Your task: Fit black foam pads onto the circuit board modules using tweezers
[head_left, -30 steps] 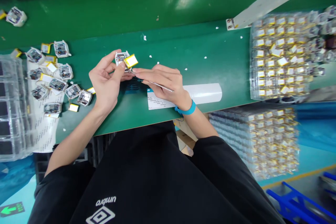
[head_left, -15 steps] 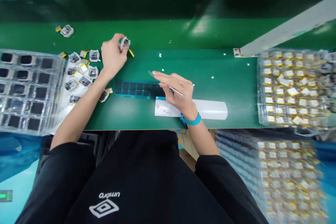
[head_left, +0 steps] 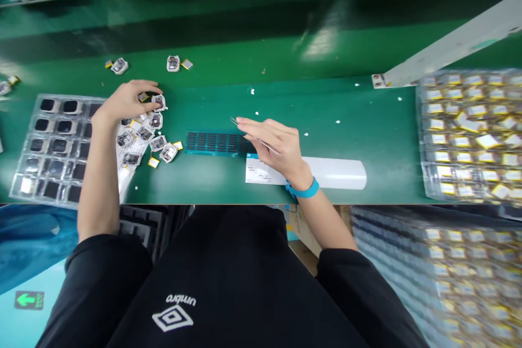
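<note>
My left hand has its thumb and fingers around a small white device at the top of a pile of similar devices with yellow-edged batteries. Thin metal tweezers are held in my right hand, their tips pointing up and left. Under and left of that hand lies a strip of dark pieces on a teal sheet. A printed white sheet is partly covered by my right wrist, which wears a blue band. Another device rests alone farther back, its battery at its right.
A clear tray with dark screens stands at the left, partly behind my left forearm. At the right is a tray of battery devices. A white post slants over the back right. Stacked trays stand below the table edge.
My left hand has moved left to the pile. The device it held is no longer in it; a device now lies alone at the back. The view has shifted, and my right hand still holds the tweezers.
</note>
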### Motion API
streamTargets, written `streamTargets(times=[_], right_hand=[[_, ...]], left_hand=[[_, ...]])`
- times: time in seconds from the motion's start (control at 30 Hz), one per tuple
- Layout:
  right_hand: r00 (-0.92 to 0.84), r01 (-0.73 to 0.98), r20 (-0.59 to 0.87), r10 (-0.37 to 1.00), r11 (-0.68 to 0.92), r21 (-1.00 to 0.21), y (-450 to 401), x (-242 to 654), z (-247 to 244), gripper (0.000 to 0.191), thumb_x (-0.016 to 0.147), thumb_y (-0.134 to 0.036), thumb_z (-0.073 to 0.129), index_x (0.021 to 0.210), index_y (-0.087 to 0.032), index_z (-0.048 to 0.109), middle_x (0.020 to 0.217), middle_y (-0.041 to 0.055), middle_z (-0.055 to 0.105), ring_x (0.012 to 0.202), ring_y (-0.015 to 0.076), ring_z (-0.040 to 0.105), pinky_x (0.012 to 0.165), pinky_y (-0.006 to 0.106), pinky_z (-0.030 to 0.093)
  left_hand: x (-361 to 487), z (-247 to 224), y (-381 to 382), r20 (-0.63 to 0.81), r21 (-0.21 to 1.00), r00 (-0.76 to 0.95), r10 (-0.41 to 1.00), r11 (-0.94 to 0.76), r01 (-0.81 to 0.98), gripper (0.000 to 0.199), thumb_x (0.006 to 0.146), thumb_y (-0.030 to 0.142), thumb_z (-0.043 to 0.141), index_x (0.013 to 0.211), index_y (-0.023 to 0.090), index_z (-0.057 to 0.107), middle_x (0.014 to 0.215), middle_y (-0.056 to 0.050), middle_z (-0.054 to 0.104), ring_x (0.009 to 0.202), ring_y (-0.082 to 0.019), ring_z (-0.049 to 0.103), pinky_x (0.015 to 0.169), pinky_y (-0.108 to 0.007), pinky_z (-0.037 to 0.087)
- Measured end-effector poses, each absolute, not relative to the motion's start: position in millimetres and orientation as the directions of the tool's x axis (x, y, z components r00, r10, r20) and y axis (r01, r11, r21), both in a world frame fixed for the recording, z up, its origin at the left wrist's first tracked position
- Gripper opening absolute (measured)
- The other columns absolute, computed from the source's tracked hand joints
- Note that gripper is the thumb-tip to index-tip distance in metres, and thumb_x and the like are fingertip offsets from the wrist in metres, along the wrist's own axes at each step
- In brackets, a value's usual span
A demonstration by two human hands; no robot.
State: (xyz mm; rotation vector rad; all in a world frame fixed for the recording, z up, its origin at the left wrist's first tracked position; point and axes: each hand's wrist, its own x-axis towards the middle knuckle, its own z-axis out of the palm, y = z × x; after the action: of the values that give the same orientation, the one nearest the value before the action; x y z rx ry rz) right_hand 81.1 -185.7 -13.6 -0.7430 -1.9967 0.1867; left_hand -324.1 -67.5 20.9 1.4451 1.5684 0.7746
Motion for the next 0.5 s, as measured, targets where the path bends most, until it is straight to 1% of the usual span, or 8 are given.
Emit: streamTargets(times=[0.07, 0.13, 0.17, 0.23, 0.33, 0.4, 0.47, 0.5], right_hand=[[-0.353, 0.433, 0.728, 0.588, 0.792, -0.430, -185, 82, -15, 0.036, 0.107, -0.017, 0.060, 0.137, -0.034, 0.072, 0.130, 0.0013, 0.083, 0.084, 0.0143, 0.080, 0.077, 0.032, 0.063], [-0.347, 0.429, 0.731, 0.588, 0.792, -0.434, -185, 83, -15, 0.038, 0.106, -0.016, 0.061, 0.138, -0.034, 0.071, 0.131, 0.0012, 0.082, 0.086, 0.0145, 0.080, 0.078, 0.032, 0.063], [-0.340, 0.426, 0.736, 0.585, 0.794, -0.434, -185, 83, -14, 0.038, 0.106, -0.015, 0.061, 0.137, -0.034, 0.071, 0.131, 0.0011, 0.083, 0.088, 0.0149, 0.081, 0.079, 0.033, 0.064], [-0.310, 0.425, 0.752, 0.581, 0.793, -0.437, -184, 83, -12, 0.033, 0.107, -0.017, 0.060, 0.133, -0.033, 0.072, 0.131, 0.0012, 0.083, 0.096, 0.0167, 0.082, 0.084, 0.035, 0.065], [-0.232, 0.434, 0.752, 0.617, 0.758, -0.488, -184, 81, -9, 0.020, 0.110, -0.024, 0.054, 0.114, -0.029, 0.073, 0.124, 0.0028, 0.085, 0.105, 0.0201, 0.080, 0.091, 0.041, 0.064], [-0.192, 0.433, 0.710, 0.677, 0.708, -0.558, -185, 81, -7, 0.026, 0.114, -0.029, 0.046, 0.106, -0.026, 0.071, 0.108, 0.0040, 0.085, 0.099, 0.0191, 0.078, 0.089, 0.039, 0.063], [-0.145, 0.431, 0.642, 0.753, 0.632, -0.644, -187, 80, -6, 0.034, 0.117, -0.033, 0.039, 0.107, -0.023, 0.069, 0.086, 0.0007, 0.078, 0.078, 0.0144, 0.072, 0.077, 0.031, 0.059], [-0.122, 0.425, 0.607, 0.785, 0.594, -0.683, -187, 79, -6, 0.035, 0.117, -0.037, 0.039, 0.109, -0.023, 0.069, 0.077, -0.0022, 0.070, 0.067, 0.0120, 0.065, 0.069, 0.028, 0.055]], left_hand=[[-321, 20, -72, -0.145, 0.873, 0.038, 0.989, 0.110, 0.475, 0.051, 0.042, 0.010, 0.101, 0.075, 0.030, 0.068, 0.100, 0.008, 0.079, 0.123, -0.024, 0.057, 0.134, -0.046, 0.026], [-317, 23, -78, -0.130, 0.867, 0.061, 0.990, 0.083, 0.491, 0.052, 0.042, 0.008, 0.100, 0.075, 0.029, 0.067, 0.101, 0.007, 0.079, 0.127, -0.026, 0.056, 0.132, -0.046, 0.028], [-314, 25, -81, -0.124, 0.862, 0.072, 0.990, 0.072, 0.501, 0.051, 0.044, 0.010, 0.101, 0.076, 0.028, 0.066, 0.100, 0.007, 0.079, 0.125, -0.026, 0.057, 0.129, -0.047, 0.031], [-305, 29, -89, -0.108, 0.854, 0.074, 0.991, 0.054, 0.518, 0.048, 0.052, 0.020, 0.103, 0.079, 0.029, 0.065, 0.092, 0.008, 0.079, 0.115, -0.025, 0.061, 0.120, -0.048, 0.040], [-270, 31, -106, -0.017, 0.893, 0.008, 1.000, 0.012, 0.450, 0.046, 0.066, 0.032, 0.103, 0.085, 0.028, 0.062, 0.078, 0.009, 0.075, 0.095, -0.022, 0.065, 0.101, -0.045, 0.050], [-232, 29, -121, 0.047, 0.958, -0.036, 0.998, -0.035, 0.284, 0.047, 0.071, 0.036, 0.102, 0.092, 0.027, 0.061, 0.075, 0.007, 0.072, 0.083, -0.019, 0.068, 0.083, -0.038, 0.053], [-190, 28, -137, 0.040, 0.995, 0.020, 0.999, -0.042, 0.092, 0.042, 0.077, 0.045, 0.097, 0.095, 0.026, 0.064, 0.078, 0.002, 0.073, 0.068, -0.018, 0.068, 0.065, -0.035, 0.051], [-171, 29, -146, 0.054, 0.997, 0.045, 0.998, -0.056, 0.045, 0.038, 0.079, 0.047, 0.094, 0.096, 0.025, 0.068, 0.078, 0.000, 0.073, 0.060, -0.017, 0.065, 0.059, -0.034, 0.049]])
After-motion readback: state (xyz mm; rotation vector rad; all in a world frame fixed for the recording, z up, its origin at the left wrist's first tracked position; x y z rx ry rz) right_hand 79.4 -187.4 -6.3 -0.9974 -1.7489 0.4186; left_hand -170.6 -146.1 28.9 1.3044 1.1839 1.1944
